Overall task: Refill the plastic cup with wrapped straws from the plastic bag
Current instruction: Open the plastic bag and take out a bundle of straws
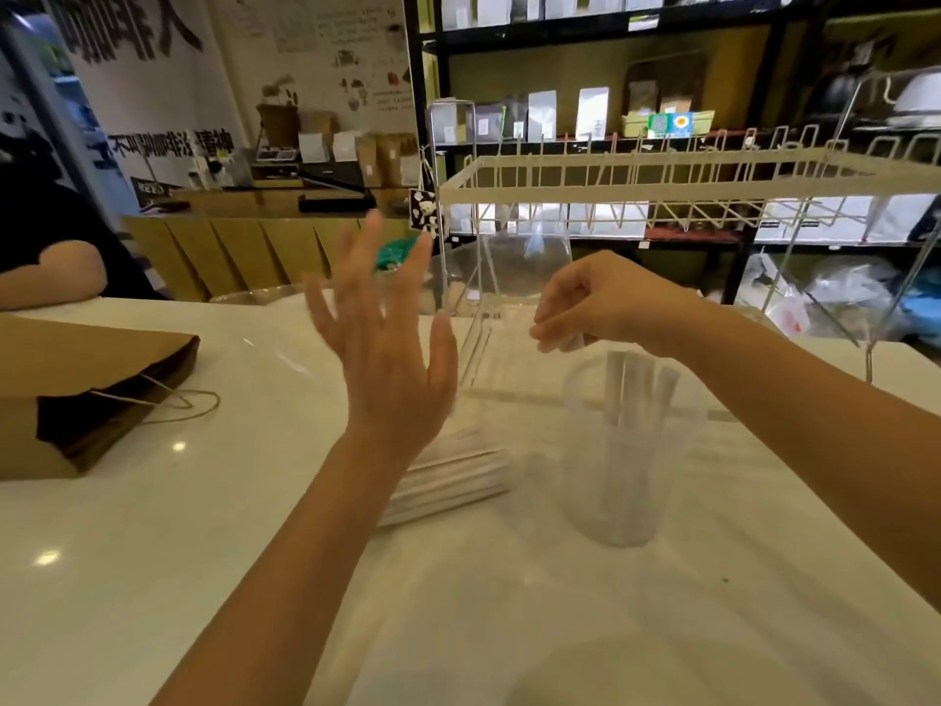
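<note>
A clear plastic cup (622, 481) stands on the white counter (509, 603), right of centre, with a few white wrapped straws (636, 389) upright in it. The plastic bag of wrapped straws (453, 481) lies flat to the cup's left, partly hidden by my left forearm. Raised above that bag is my left hand (387, 349), fingers spread and holding nothing. My right hand (596, 303) hovers just over the cup's rim, fingers curled down with tips together. Whether they pinch a straw tip is unclear.
A brown paper bag (86, 394) with string handles lies at the left. Behind the cup stand a clear acrylic holder (489, 343) and a white wire rack (662, 180). Another person's arm (51, 272) rests on the counter's far left edge.
</note>
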